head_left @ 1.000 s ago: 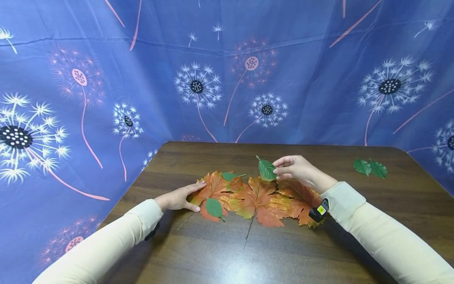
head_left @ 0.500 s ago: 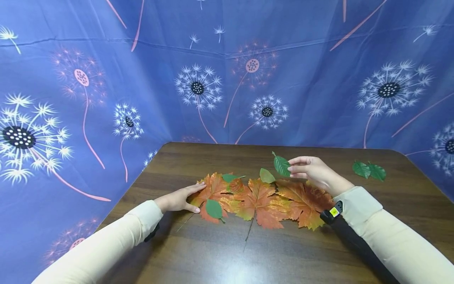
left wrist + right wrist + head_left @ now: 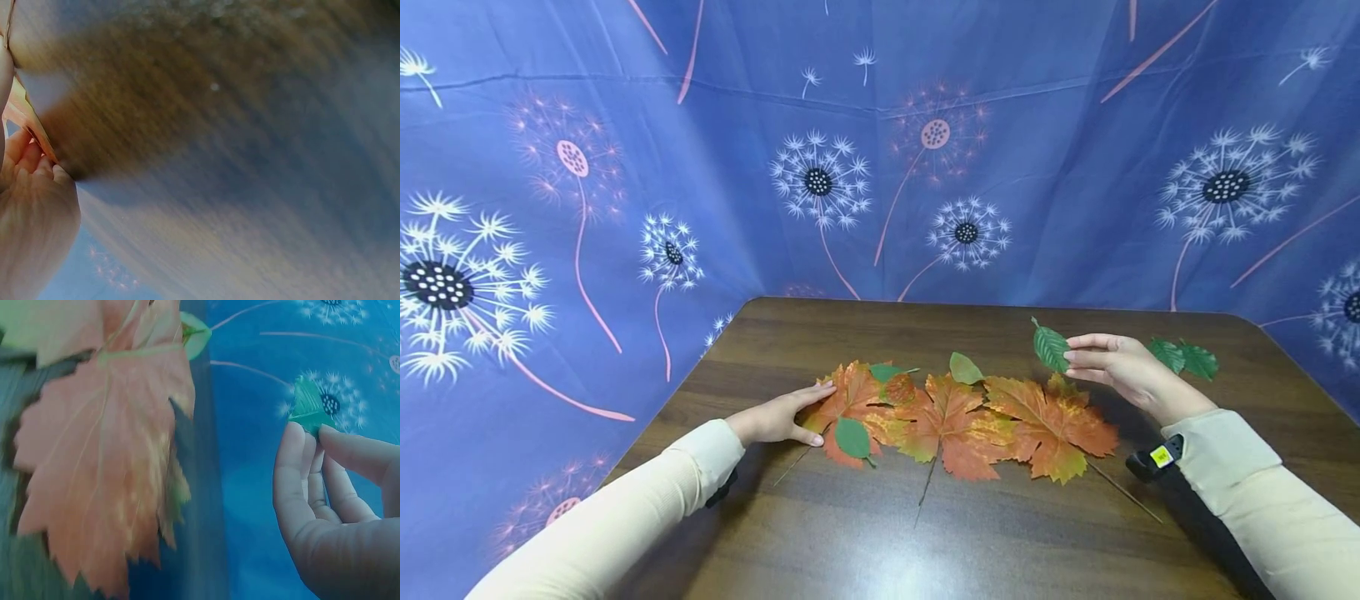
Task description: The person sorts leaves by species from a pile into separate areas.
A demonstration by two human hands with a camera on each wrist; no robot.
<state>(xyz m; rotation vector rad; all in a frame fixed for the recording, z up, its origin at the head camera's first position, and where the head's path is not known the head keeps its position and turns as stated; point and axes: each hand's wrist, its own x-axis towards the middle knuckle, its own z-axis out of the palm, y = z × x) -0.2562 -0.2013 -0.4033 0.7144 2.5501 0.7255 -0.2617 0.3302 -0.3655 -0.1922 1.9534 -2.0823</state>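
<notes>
A ribbed green oval leaf (image 3: 1050,348) is tilting stem-up in the right hand (image 3: 1123,369); a lobed orange leaf (image 3: 850,397) is touching the left hand (image 3: 775,418).

table (image 3: 1015,533): glossy wood-look | backdrop (image 3: 722,167): creased cloth | orange leaves (image 3: 951,417): matt, veined | green leaf (image 3: 1049,348): ribbed

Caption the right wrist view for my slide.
Right hand pinching a ribbed green leaf before blue dandelion-print fabric, apart from a jagged orange leaf.

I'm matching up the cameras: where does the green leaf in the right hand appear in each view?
Head: green leaf right of centre, pinched by the right hand.
Left wrist: not in it.
Right wrist: upper right.
Shared landmark: the blue patterned backdrop, in all three.
</notes>
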